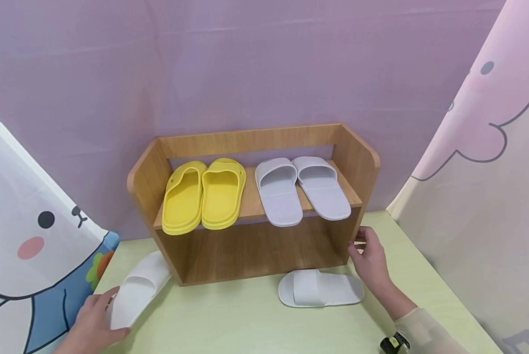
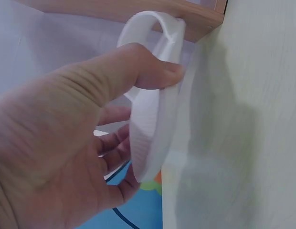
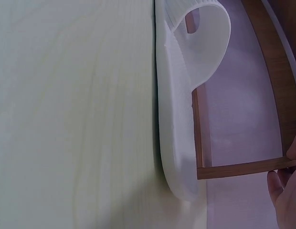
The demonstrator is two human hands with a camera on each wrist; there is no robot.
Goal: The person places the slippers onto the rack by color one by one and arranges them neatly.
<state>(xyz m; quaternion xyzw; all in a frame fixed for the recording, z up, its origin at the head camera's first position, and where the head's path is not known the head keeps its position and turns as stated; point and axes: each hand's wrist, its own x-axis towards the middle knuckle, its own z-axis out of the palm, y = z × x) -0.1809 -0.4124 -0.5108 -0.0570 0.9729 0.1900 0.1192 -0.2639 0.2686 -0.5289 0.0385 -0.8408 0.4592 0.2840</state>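
My left hand grips a white slipper by its heel end, at the left of the wooden shoe rack. In the left wrist view the thumb lies on one face of the slipper and the fingers on the other. At the rack's right side, my right hand pinches the front edge of the side panel low down. A second white slipper lies on its own in front of the rack, its toe pointing left, near the right hand.
Yellow clogs stand as a pair on the rack's upper shelf, left side. Light grey slippers stand beside them. The rack rests on a pale green table, with a purple cloth behind and printed cloths at both sides.
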